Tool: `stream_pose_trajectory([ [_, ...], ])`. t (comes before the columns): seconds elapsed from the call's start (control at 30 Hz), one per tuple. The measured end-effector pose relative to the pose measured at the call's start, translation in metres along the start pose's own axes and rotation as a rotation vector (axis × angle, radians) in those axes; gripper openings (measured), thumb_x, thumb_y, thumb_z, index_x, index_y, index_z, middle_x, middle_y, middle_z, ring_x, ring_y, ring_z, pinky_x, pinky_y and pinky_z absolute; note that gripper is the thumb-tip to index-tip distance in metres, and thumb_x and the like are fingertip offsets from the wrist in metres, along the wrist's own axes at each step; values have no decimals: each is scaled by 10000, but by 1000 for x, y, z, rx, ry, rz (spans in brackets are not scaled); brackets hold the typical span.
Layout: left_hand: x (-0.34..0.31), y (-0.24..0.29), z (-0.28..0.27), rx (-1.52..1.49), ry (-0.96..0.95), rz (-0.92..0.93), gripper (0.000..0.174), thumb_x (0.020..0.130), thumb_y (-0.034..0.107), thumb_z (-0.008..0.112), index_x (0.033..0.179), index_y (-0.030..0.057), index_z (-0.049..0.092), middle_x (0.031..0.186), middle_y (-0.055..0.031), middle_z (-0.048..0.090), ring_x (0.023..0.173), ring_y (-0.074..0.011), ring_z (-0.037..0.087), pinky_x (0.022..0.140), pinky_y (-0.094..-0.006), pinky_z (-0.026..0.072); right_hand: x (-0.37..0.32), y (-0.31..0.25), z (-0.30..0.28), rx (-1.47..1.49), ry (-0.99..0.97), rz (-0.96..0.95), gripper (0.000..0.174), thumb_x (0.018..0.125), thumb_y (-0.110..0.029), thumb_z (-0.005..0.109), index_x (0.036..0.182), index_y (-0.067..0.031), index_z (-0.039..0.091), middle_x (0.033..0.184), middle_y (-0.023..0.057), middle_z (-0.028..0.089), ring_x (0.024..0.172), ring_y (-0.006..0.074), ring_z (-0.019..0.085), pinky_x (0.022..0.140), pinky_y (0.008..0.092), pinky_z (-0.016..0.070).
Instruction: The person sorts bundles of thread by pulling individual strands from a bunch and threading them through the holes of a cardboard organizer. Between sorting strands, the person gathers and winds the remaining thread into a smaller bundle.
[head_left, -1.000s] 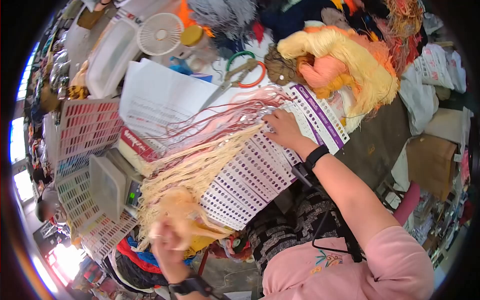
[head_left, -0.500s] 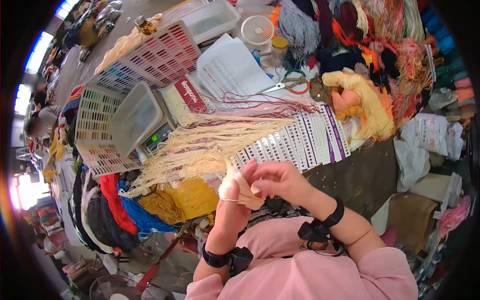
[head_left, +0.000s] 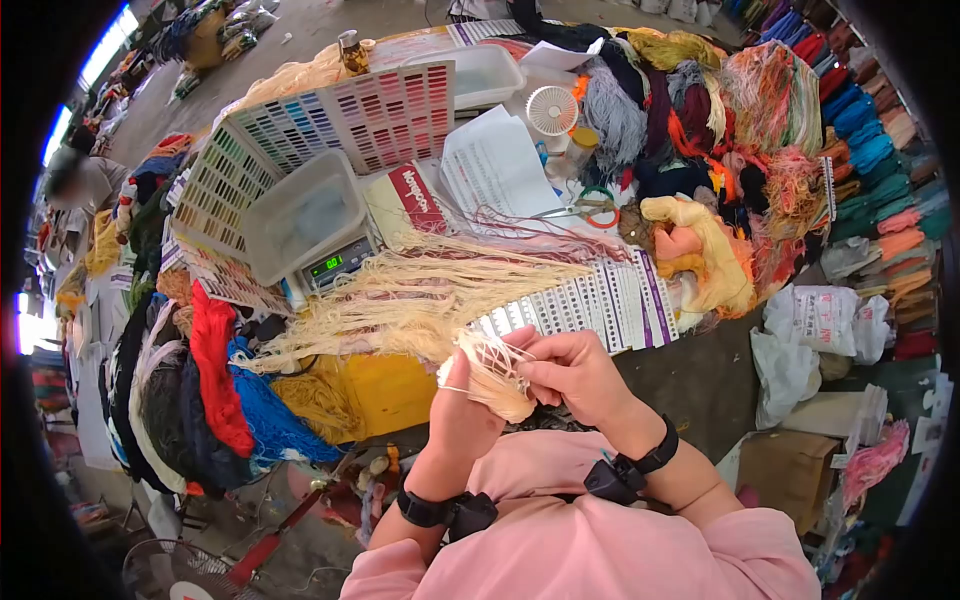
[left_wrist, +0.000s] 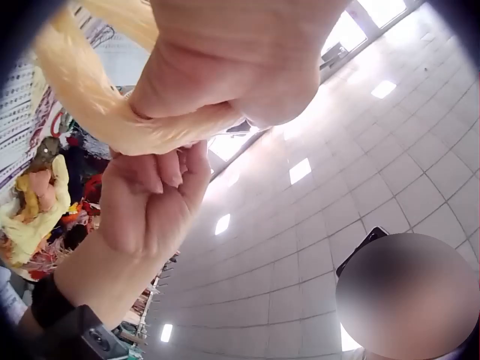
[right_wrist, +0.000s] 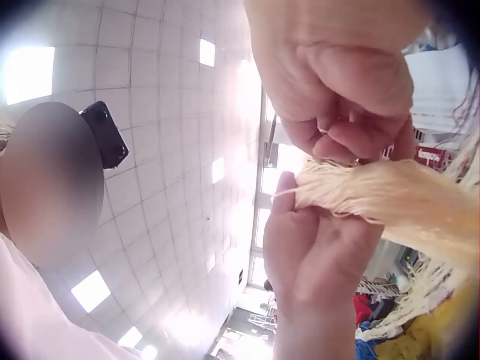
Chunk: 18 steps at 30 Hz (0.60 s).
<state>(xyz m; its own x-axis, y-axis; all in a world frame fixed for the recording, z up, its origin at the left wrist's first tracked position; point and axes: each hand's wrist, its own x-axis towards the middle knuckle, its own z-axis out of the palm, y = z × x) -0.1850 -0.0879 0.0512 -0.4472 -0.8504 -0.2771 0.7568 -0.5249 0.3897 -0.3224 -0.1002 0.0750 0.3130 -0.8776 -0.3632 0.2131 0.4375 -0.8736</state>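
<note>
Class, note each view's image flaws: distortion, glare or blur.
Head view: fisheye bending, dark rounded corners, glaring windows at left; left wrist view: ceiling lights burnt out, person's face blurred over; right wrist view: lights burnt out too, though pale yarn shows separate strands.

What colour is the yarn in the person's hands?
The yarn is a pale, creamy peach; the right wrist view shows it best.

Yarn bundle (right_wrist: 405, 199) was kinda peachy, cards (head_left: 570, 298) by the near edge of the yellow worktop (head_left: 385, 400) were white with dark dots.
</note>
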Motion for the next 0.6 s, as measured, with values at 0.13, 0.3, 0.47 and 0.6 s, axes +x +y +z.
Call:
stream_pose_trajectory([
  [0.13,-12,7,-10,158,20,98,414,843,236,439,1143,-47,397,1089,-121,485,905,-168,521,720,-273,431,-2,5,15,40,-3,-60,91,748,-13,523,719,42,589,570,24,520,455,37,428,405,157,325],
  [0.3,-25,16,-13,112,24,135,300,804,110,507,1056,-47,470,936,-107,556,830,-147,546,666,-245,437,-4,4,30,110,-69,-102,98,754,-18,519,732,42,593,568,27,521,459,50,430,437,168,351],
  [0.47,-35,23,-16,0,19,141,272,791,121,508,1005,-44,481,815,-131,565,694,-202,571,611,-295,466,-4,1,38,68,-126,-20,99,755,-31,530,739,37,600,557,31,524,462,63,443,452,181,373],
  [0.6,-41,18,-16,82,70,220,267,783,118,507,991,-48,486,755,-142,564,642,-221,571,582,-311,468,-3,4,43,4,-132,-27,105,761,-50,540,735,31,601,558,29,530,479,61,469,452,174,380],
])
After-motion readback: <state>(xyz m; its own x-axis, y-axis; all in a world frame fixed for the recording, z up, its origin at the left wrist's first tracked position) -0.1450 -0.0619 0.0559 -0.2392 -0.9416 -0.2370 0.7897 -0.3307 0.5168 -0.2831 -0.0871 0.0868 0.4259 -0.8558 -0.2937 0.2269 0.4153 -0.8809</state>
